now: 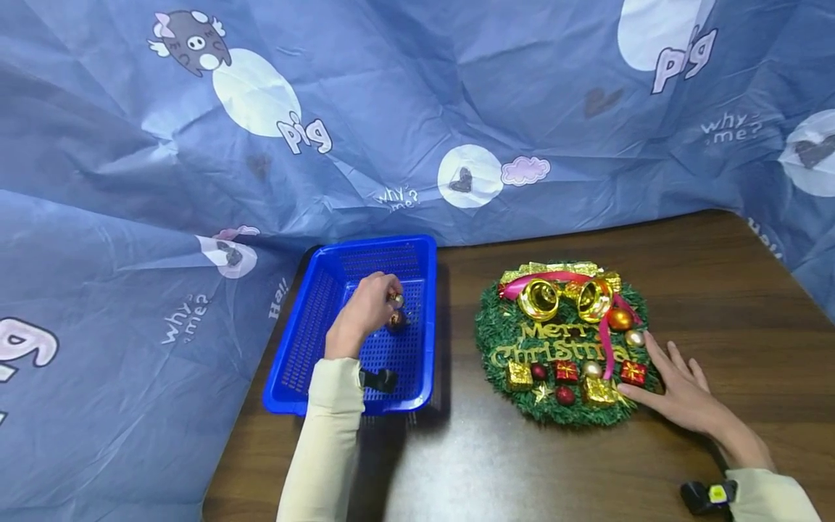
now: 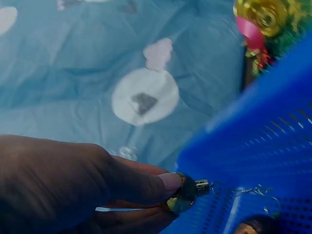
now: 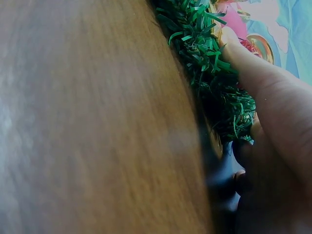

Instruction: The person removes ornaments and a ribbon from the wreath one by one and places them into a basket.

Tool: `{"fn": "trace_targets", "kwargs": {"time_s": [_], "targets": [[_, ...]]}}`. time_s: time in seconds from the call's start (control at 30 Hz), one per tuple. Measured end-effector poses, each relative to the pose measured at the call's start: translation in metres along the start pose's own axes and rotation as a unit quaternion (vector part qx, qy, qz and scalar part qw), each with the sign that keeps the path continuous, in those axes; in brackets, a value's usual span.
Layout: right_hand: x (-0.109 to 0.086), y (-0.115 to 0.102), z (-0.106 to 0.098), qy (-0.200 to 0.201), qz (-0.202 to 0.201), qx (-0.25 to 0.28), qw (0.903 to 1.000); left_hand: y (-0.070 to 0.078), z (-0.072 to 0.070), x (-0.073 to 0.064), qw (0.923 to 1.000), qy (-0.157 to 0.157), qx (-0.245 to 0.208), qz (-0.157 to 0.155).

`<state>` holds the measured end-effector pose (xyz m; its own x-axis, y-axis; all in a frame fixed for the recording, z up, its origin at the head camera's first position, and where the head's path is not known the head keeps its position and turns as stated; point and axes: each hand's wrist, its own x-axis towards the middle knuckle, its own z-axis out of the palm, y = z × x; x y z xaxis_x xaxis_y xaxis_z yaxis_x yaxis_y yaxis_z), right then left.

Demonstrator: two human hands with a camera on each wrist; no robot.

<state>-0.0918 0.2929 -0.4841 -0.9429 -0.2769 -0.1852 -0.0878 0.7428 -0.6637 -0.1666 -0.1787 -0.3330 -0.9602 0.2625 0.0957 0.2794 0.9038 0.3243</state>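
Observation:
My left hand (image 1: pixel 368 308) reaches over the blue plastic basket (image 1: pixel 428 348) and pinches a small shiny gold bauble (image 2: pixel 183 197) between thumb and fingers. The bauble's metal cap points away from the fingertips, with a thin loop of thread trailing from it. Below the hand, a brownish bauble (image 1: pixel 395 320) lies on the basket floor. At the right edge of a green Christmas wreath (image 1: pixel 491 326), my right hand (image 1: pixel 685 397) has its fingers spread, thumb over the front near a red gift box (image 1: pixel 633 373). Two gold bells (image 1: pixel 538 300) and gold "Merry Christmas" lettering (image 1: pixel 554 353) decorate the wreath.
Both basket and wreath lie on a dark brown wooden table (image 1: pixel 483 457), the basket to the left. A blue printed cloth (image 1: pixel 365 138) hangs behind the table and along its left side. Small red and gold baubles, gift boxes and a pink ribbon (image 1: pixel 608 341) sit on the wreath.

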Motion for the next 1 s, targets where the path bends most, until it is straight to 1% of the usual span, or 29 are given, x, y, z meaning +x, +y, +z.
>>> {"fn": "trace_targets", "kwargs": {"time_s": [0.2, 0.37, 0.53, 0.7, 0.77, 0.93, 1.0], "targets": [[0.0, 0.001, 0.0, -0.003, 0.004, 0.001, 1.0, -0.014, 0.015, 0.003, 0.9994, -0.032, 0.001, -0.013], [0.0, 0.001, 0.001, -0.001, 0.007, -0.003, 1.0, -0.021, 0.023, 0.005, 0.9977, -0.059, -0.003, -0.034], [0.001, 0.0, 0.0, -0.002, 0.008, -0.002, 1.0, -0.026, 0.029, 0.004, 0.9955, -0.078, 0.006, -0.054], [0.001, 0.0, 0.0, -0.006, 0.012, -0.001, 0.9999, -0.029, 0.037, 0.002, 0.9912, -0.107, 0.013, -0.077], [0.0, 0.0, 0.0, -0.008, 0.013, -0.002, 0.9999, -0.031, 0.039, 0.001, 0.9889, -0.123, 0.025, -0.08], [0.001, -0.001, 0.0, -0.009, 0.015, -0.001, 0.9998, -0.035, 0.043, 0.0, 0.9845, -0.145, 0.051, -0.083], [0.001, -0.001, 0.0, -0.009, 0.015, -0.002, 0.9998, -0.036, 0.045, 0.001, 0.9817, -0.156, 0.053, -0.095]]}}
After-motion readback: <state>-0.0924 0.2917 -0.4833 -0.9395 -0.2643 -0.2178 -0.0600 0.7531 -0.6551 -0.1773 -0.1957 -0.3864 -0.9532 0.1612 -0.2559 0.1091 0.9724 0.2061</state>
